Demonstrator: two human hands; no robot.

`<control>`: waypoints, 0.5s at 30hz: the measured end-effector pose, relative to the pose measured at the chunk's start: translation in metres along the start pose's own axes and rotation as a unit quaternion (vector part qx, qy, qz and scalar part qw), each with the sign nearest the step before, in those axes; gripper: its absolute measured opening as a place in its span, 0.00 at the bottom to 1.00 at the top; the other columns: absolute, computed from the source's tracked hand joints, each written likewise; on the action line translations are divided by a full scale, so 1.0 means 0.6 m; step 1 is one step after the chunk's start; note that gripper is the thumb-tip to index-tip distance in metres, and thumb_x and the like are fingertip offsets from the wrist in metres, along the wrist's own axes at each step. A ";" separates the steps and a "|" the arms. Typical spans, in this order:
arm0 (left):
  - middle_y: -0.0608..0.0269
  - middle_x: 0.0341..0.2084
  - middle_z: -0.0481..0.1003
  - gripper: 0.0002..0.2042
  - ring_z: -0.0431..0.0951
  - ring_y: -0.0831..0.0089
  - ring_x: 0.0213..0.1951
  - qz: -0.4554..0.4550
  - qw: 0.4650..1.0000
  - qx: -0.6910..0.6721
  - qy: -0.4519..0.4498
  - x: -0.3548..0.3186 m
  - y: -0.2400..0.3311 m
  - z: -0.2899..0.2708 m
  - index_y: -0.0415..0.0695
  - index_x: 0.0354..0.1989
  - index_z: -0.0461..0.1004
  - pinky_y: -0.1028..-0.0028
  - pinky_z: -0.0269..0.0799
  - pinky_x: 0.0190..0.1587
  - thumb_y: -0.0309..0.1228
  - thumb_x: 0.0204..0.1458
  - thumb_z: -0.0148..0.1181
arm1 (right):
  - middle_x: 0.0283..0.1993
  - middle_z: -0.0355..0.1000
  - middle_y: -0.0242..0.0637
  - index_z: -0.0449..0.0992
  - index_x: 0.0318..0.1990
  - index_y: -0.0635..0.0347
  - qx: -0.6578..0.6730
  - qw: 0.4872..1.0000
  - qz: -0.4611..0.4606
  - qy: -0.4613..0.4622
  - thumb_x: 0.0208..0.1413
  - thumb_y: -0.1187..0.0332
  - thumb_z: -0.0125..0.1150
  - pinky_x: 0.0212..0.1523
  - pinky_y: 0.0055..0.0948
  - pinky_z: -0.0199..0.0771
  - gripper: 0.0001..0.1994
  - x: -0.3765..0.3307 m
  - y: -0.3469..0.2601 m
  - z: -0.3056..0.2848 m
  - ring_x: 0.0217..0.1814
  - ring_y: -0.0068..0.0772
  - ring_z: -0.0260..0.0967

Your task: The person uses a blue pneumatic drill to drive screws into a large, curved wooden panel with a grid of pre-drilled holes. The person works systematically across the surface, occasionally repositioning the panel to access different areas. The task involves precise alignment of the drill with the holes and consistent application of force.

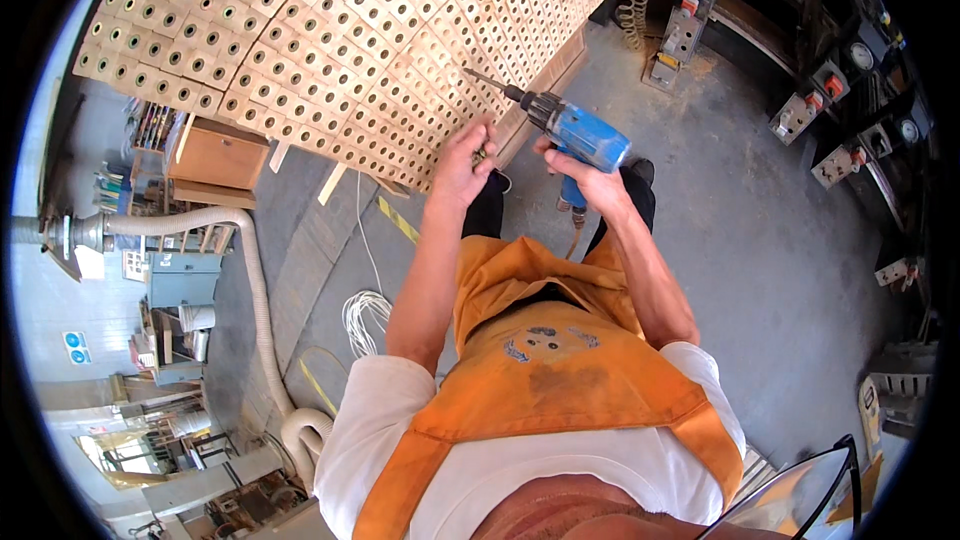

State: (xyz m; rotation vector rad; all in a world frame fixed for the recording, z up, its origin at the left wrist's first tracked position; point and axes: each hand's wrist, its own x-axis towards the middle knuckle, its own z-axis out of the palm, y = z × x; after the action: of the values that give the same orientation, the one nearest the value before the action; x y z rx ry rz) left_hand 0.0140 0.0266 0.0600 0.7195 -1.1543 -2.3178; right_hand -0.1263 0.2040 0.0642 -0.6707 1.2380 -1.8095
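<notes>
My right hand (592, 186) is wrapped round the handle of a blue drill (590, 138). Its long bit (486, 78) points to the upper left, toward a large panel of pale wooden blocks (375, 40). Rows of round holes cover the panel; many have dark metal-looking rims, while others near the bit look bare. My left hand (463, 162) is closed by the panel's near edge, with small brassy metal pieces (480, 153) showing between its curled fingers. Whether the bit touches the panel, I cannot tell. A hose (575, 243) hangs from the drill's handle.
A coiled white cable (366, 318) lies on the grey floor at the left, near a ribbed duct hose (257, 290). Behind it stand a brown wooden cabinet (215, 162) and a grey-blue cabinet (183, 280). Machinery with clamp units (797, 118) lines the right side.
</notes>
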 end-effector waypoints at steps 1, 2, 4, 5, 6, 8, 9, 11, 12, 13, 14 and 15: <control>0.67 0.33 0.70 0.13 0.67 0.83 0.28 0.010 0.999 -0.037 -0.004 0.004 0.009 0.000 0.39 0.50 0.68 0.87 0.58 0.19 0.33 0.62 0.49 | 0.44 0.76 0.36 0.75 0.46 0.60 -0.008 1.000 -0.002 -0.007 0.53 0.75 0.60 0.42 0.28 0.73 0.12 -0.010 0.000 -0.008 0.46 0.29 0.73; 0.68 0.32 0.70 0.12 0.67 0.84 0.28 0.020 0.997 -0.074 -0.008 0.008 0.018 -0.001 0.40 0.48 0.68 0.87 0.57 0.19 0.34 0.61 0.50 | 0.43 0.76 0.37 0.75 0.46 0.61 -0.008 1.000 -0.003 -0.013 0.52 0.73 0.62 0.41 0.29 0.72 0.13 -0.019 0.009 -0.019 0.46 0.30 0.73; 0.71 0.29 0.69 0.12 0.65 0.86 0.25 0.041 0.993 -0.111 -0.020 0.014 0.034 0.002 0.42 0.44 0.69 0.88 0.56 0.18 0.38 0.61 0.52 | 0.42 0.76 0.37 0.74 0.47 0.61 0.024 0.998 0.024 -0.044 0.51 0.72 0.63 0.41 0.28 0.72 0.15 -0.034 0.009 -0.038 0.46 0.32 0.73; 0.71 0.28 0.69 0.13 0.65 0.86 0.25 0.032 0.995 -0.089 -0.024 0.014 0.036 0.007 0.42 0.44 0.69 0.88 0.56 0.18 0.39 0.61 0.52 | 0.42 0.76 0.38 0.74 0.47 0.61 0.040 0.997 0.037 -0.059 0.50 0.72 0.63 0.41 0.28 0.72 0.15 -0.039 0.007 -0.047 0.46 0.32 0.73; 0.71 0.28 0.69 0.13 0.65 0.86 0.24 0.023 0.997 -0.067 -0.028 0.013 0.037 0.012 0.42 0.44 0.69 0.88 0.55 0.17 0.40 0.61 0.52 | 0.41 0.76 0.38 0.74 0.46 0.62 0.053 0.994 0.061 -0.068 0.48 0.71 0.64 0.40 0.28 0.72 0.16 -0.042 0.005 -0.056 0.46 0.34 0.73; 0.71 0.25 0.67 0.13 0.64 0.85 0.22 0.002 1.000 -0.011 -0.018 0.011 0.037 0.019 0.42 0.43 0.69 0.87 0.55 0.17 0.40 0.61 0.51 | 0.42 0.76 0.37 0.75 0.45 0.62 0.060 0.994 0.060 -0.063 0.49 0.71 0.63 0.40 0.29 0.72 0.14 -0.047 0.013 -0.068 0.45 0.32 0.74; 0.71 0.25 0.67 0.13 0.64 0.85 0.22 0.001 1.000 0.005 -0.017 0.012 0.035 0.018 0.42 0.43 0.68 0.87 0.55 0.16 0.40 0.61 0.51 | 0.42 0.76 0.36 0.76 0.44 0.61 0.064 0.994 0.060 -0.061 0.49 0.71 0.63 0.40 0.29 0.72 0.13 -0.049 0.017 -0.072 0.45 0.31 0.74; 0.71 0.24 0.67 0.14 0.64 0.85 0.21 -0.002 0.999 0.040 -0.014 0.016 0.035 0.017 0.42 0.43 0.68 0.87 0.55 0.16 0.41 0.61 0.51 | 0.42 0.77 0.36 0.75 0.46 0.61 0.048 0.996 0.057 -0.049 0.50 0.73 0.62 0.39 0.27 0.72 0.14 -0.052 0.016 -0.068 0.44 0.29 0.74; 0.71 0.25 0.67 0.14 0.64 0.84 0.21 -0.005 0.999 0.053 -0.004 0.020 0.034 0.017 0.42 0.43 0.68 0.87 0.55 0.16 0.41 0.62 0.50 | 0.42 0.77 0.36 0.75 0.46 0.61 0.026 0.997 0.050 -0.049 0.50 0.73 0.62 0.39 0.27 0.72 0.14 -0.053 0.022 -0.066 0.44 0.28 0.74; 0.71 0.25 0.66 0.14 0.64 0.84 0.22 -0.007 0.998 0.066 0.007 0.024 0.034 0.022 0.41 0.43 0.68 0.87 0.55 0.17 0.41 0.62 0.50 | 0.42 0.77 0.35 0.75 0.46 0.61 0.005 0.998 0.042 -0.048 0.51 0.74 0.62 0.39 0.26 0.73 0.14 -0.054 0.023 -0.061 0.44 0.27 0.74; 0.71 0.25 0.66 0.14 0.64 0.84 0.22 -0.009 0.997 0.079 0.018 0.028 0.035 0.025 0.41 0.43 0.68 0.87 0.56 0.17 0.41 0.62 0.50 | 0.42 0.77 0.35 0.75 0.46 0.61 0.009 0.999 0.037 -0.037 0.52 0.74 0.61 0.39 0.26 0.73 0.13 -0.055 0.027 -0.052 0.44 0.26 0.73; 0.70 0.25 0.66 0.14 0.64 0.84 0.22 0.003 0.998 0.067 0.021 0.032 0.039 0.027 0.41 0.44 0.68 0.87 0.56 0.17 0.41 0.62 0.49 | 0.43 0.77 0.34 0.75 0.47 0.60 0.014 0.999 0.033 -0.025 0.53 0.74 0.61 0.40 0.25 0.72 0.13 -0.055 0.032 -0.040 0.43 0.26 0.73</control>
State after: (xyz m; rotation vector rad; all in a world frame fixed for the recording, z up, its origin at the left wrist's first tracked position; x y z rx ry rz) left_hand -0.0071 0.0120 0.0829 0.8075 -1.3014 -2.2251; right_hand -0.1216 0.2405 0.0385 -0.6485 1.1867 -1.7418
